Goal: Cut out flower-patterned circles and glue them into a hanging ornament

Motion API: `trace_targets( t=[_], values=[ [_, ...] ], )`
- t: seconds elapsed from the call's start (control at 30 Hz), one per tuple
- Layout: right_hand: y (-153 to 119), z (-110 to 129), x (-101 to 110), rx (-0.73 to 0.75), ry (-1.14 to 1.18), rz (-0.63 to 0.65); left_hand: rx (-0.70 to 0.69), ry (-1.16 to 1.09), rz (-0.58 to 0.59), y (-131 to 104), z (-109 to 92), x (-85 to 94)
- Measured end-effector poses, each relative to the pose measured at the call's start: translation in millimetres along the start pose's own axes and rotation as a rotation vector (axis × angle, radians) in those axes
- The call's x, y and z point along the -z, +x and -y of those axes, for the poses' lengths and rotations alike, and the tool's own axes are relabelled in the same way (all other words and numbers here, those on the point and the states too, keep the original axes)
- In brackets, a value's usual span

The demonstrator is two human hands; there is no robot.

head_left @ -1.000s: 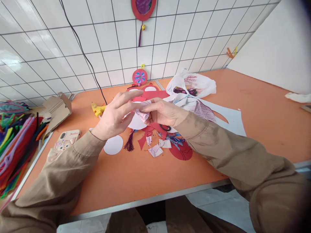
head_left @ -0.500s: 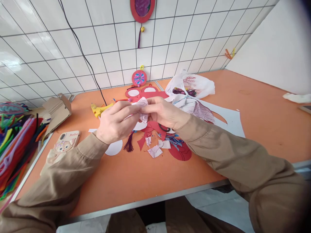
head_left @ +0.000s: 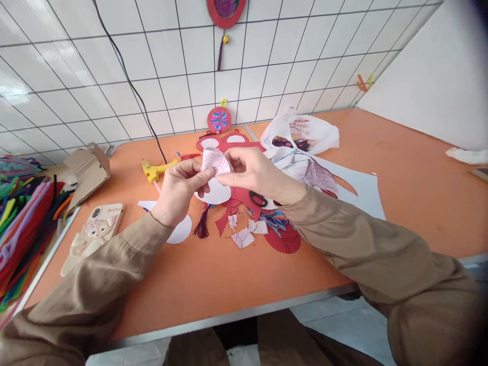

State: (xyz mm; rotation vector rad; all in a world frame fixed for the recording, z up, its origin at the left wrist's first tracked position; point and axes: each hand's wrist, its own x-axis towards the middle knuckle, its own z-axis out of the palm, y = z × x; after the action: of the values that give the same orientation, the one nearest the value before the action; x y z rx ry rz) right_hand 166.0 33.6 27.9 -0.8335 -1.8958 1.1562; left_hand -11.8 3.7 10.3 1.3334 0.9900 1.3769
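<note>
A small pale pink piece of patterned paper (head_left: 215, 161) with a curved edge is held up between both hands. My left hand (head_left: 182, 189) pinches its lower left part between thumb and fingers. On its right side, my right hand (head_left: 249, 172) grips the edge with thumb and fingertips. Beneath the hands lie a white paper shape (head_left: 215, 193) and red paper cutouts (head_left: 241, 195). Black-handled scissors (head_left: 258, 199) rest just below my right hand, and small patterned scraps (head_left: 243, 237) lie nearer the front.
A yellow glue gun (head_left: 154, 171) and a phone (head_left: 101, 223) lie left. Colourful pipe cleaners (head_left: 26, 223) and torn cardboard (head_left: 87, 173) fill the far left. A plastic bag (head_left: 320, 136) and white sheet (head_left: 364, 190) are right. A dark tassel (head_left: 202, 224) lies near the front.
My left hand has shifted left and lower, and turned, so more of the patterned paper shows between the hands. The view has moved slightly.
</note>
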Motion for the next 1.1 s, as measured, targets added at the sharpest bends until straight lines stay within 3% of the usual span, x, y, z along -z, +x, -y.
trace_targets(
  t=[0.17, 0.3, 0.43, 0.53, 0.7, 0.83, 0.97, 1.1],
  values=[
    [2.5, -4.8, 0.5, 0.078, -0.135, -0.102, 0.028, -0.122, -0.021, -5.3, 8.4, -2.9],
    [0.2, -2.7, -1.2, 0.126, -0.258, -0.086, 0.107, -0.151, 0.135, -5.3, 11.6, 0.6],
    [-2.7, 2.5, -1.8, 0.087, -0.277, 0.02, 0.176, -0.139, 0.255, -3.7, 15.2, 5.4],
    [0.0, 4.4, 7.4, 0.059, -0.15, 0.098, 0.21, -0.224, 0.233, -4.3, 17.1, 5.1],
    [5.2, 7.2, 26.1, 0.008, -0.121, 0.061, 0.315, -0.35, 0.14, -6.9, 15.7, -1.2],
    [2.7, 2.7, 14.8, -0.031, -0.156, 0.15, 0.309, -0.402, 0.101, -10.1, 18.1, -5.4],
    [0.0, -4.6, -1.6, 0.034, -0.061, 0.131, 0.314, -0.382, 0.145, -12.8, 22.4, -4.6],
    [1.6, -3.0, 0.3, 0.019, 0.024, 0.235, 0.287, -0.285, 0.185, -12.2, 18.3, -2.6]
  ],
)
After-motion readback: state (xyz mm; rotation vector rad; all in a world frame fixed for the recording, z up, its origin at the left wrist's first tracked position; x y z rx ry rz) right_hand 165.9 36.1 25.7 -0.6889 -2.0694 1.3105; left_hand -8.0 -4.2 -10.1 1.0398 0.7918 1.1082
